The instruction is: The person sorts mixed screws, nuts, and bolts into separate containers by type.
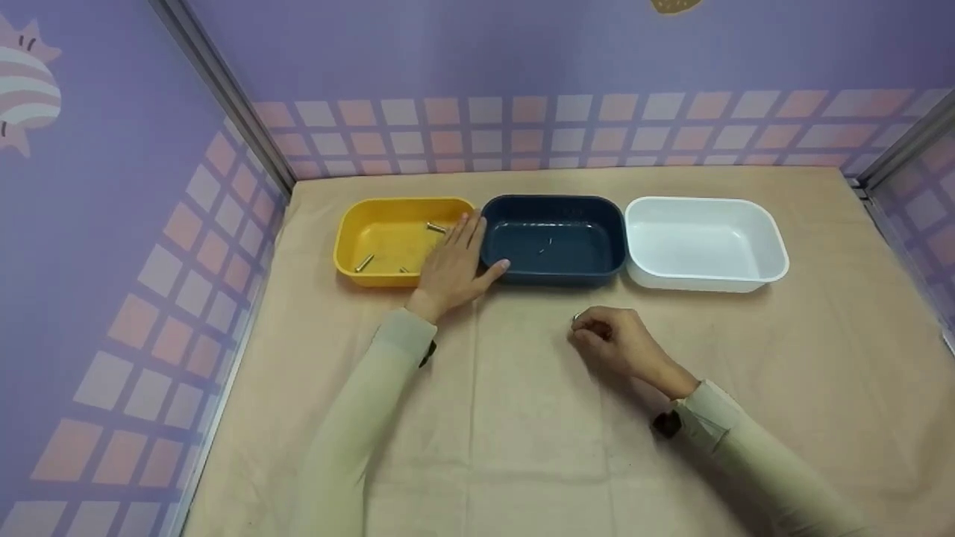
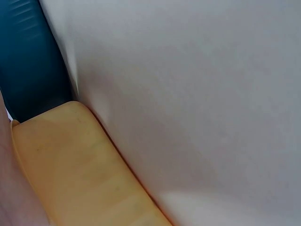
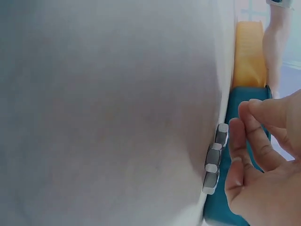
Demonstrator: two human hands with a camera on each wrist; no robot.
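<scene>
In the yellow tray, the leftmost screw slants away and rightward; the upper screw runs rightward and slightly nearer the person. The left hand lies extended over the adjoining rims, grasping nothing; light pressure there should steady both trays. Before the dark blue tray, the right hand appears to pinch a small metal piece at its fingertips, its long axis too small to tell. A gentle, firm pinch should suit it best.
</scene>
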